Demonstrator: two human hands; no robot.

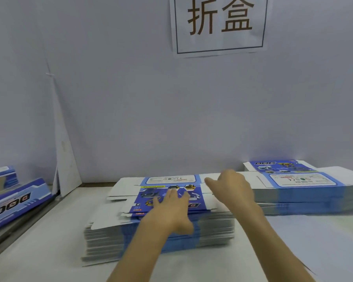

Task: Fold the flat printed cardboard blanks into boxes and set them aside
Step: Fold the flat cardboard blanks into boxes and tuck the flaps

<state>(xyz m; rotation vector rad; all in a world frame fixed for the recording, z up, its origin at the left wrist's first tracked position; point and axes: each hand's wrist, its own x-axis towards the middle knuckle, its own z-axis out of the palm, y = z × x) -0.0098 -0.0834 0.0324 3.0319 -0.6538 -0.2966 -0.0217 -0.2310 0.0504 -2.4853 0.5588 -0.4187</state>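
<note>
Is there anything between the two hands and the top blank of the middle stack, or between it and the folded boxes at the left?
Nothing visible. The left hand lies flat on the top blank; the right hand is over its right flap. No object lies on the way to the folded boxes.

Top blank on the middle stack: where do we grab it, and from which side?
Probably the white flap at its right end, pinched from the right, where the right hand reaches. The top blank lies flat on the stack, so only an edge offers a pinch. The left hand lies flat on the printed panel.
</note>
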